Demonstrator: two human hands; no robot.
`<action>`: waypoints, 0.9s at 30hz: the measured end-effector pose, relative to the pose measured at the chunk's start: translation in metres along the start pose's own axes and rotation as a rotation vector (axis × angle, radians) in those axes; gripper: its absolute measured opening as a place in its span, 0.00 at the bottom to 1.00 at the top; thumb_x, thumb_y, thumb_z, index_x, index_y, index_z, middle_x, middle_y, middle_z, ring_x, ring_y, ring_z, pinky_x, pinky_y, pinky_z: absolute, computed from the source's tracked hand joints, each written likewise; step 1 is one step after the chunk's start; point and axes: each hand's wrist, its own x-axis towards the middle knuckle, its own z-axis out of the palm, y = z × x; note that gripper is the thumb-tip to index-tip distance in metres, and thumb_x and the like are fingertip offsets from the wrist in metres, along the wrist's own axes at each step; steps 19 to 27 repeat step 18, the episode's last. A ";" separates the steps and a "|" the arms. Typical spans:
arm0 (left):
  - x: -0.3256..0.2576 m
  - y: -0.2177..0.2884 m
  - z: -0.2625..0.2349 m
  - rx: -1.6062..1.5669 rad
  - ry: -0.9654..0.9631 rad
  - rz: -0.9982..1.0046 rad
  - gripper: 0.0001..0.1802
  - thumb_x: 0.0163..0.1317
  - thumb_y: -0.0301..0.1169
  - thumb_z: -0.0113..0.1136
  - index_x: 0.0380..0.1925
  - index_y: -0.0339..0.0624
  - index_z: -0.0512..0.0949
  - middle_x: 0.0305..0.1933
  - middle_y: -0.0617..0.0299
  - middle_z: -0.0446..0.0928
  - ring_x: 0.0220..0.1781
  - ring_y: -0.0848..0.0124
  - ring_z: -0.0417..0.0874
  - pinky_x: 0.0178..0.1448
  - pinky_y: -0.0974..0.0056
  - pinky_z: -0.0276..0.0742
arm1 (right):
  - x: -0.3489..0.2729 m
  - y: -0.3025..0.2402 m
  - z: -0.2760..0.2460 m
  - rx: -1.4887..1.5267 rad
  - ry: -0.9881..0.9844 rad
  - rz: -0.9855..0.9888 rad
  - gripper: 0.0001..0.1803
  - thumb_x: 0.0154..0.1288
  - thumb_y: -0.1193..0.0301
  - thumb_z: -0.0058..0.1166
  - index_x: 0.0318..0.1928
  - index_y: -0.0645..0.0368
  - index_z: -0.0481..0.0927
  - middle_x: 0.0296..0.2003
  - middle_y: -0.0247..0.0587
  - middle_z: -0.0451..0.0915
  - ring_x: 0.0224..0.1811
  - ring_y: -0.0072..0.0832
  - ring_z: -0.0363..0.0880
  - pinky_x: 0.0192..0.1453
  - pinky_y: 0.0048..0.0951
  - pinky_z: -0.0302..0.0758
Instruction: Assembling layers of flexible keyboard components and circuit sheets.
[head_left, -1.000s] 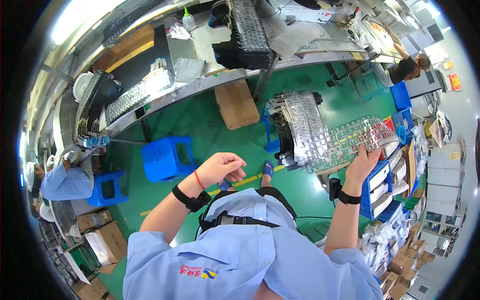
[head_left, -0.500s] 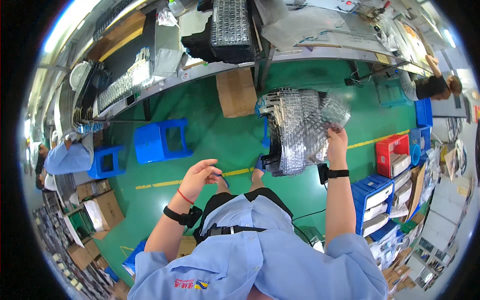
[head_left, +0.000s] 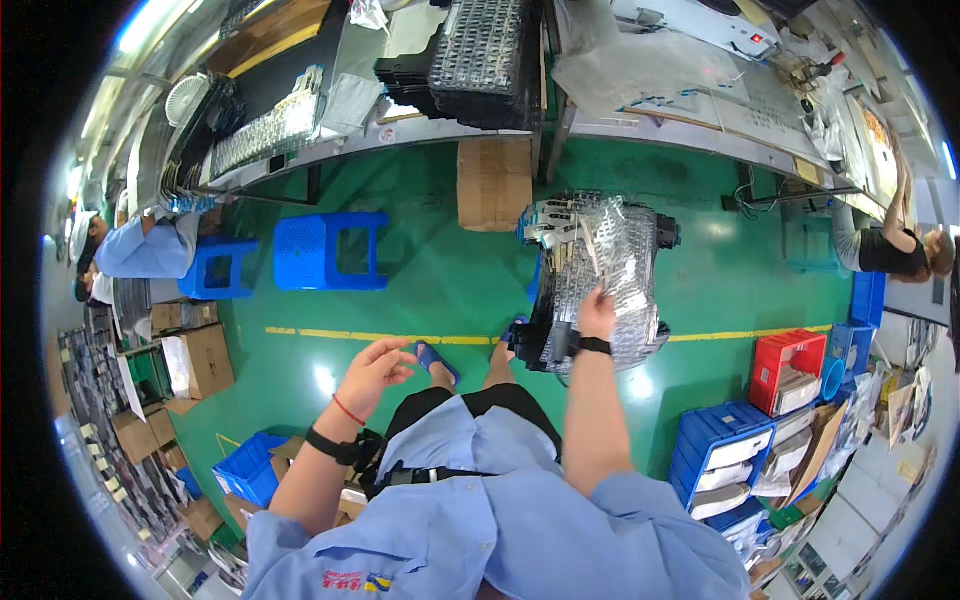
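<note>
In front of me to the right stands a stack (head_left: pixel 570 290) of dark, glossy, patterned flat pieces, with pale tabs along its far left edge. Over its top lies a clear, shiny plastic sheet (head_left: pixel 625 245) with a grid-like pattern. My right hand (head_left: pixel 597 316) is above the middle of the stack, its fingers closed on the near left edge of that sheet. Free of the stack, my left hand (head_left: pixel 372 374) hangs at the left over the floor with fingers loosely apart and nothing in it. What supports the stack is mostly hidden beneath it.
A long workbench (head_left: pixel 690 140) runs across the far side, bearing another patterned stack (head_left: pixel 480 60). Under it stands a cardboard box (head_left: pixel 495 185). Blue stools (head_left: pixel 325 250) are at the left; red (head_left: pixel 785 370) and blue crates (head_left: pixel 720 450) at the right. Co-workers sit at both sides.
My right hand has moved left and nearer with the clear sheet, which now lies over the stack instead of at its right side. My left hand has shifted slightly left; my view has turned a little.
</note>
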 end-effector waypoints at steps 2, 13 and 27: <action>-0.007 -0.003 -0.001 0.022 0.023 -0.020 0.14 0.71 0.29 0.47 0.54 0.40 0.71 0.42 0.61 0.80 0.39 0.75 0.80 0.45 0.70 0.76 | -0.015 0.004 0.040 0.115 0.106 0.065 0.30 0.69 0.49 0.41 0.38 0.67 0.81 0.38 0.59 0.83 0.45 0.53 0.81 0.47 0.47 0.76; -0.033 -0.021 -0.035 0.067 0.164 -0.007 0.10 0.69 0.32 0.50 0.44 0.39 0.75 0.37 0.61 0.80 0.38 0.74 0.80 0.45 0.69 0.76 | -0.043 -0.025 0.073 1.713 -0.593 1.158 0.10 0.68 0.68 0.51 0.35 0.63 0.74 0.31 0.44 0.80 0.32 0.32 0.79 0.38 0.29 0.80; -0.014 -0.014 -0.049 0.068 0.018 0.153 0.12 0.70 0.34 0.46 0.31 0.38 0.72 0.29 0.58 0.76 0.36 0.66 0.80 0.49 0.60 0.79 | 0.009 0.015 0.043 1.762 -1.127 0.854 0.11 0.69 0.71 0.50 0.48 0.61 0.72 0.38 0.43 0.81 0.28 0.31 0.79 0.30 0.26 0.81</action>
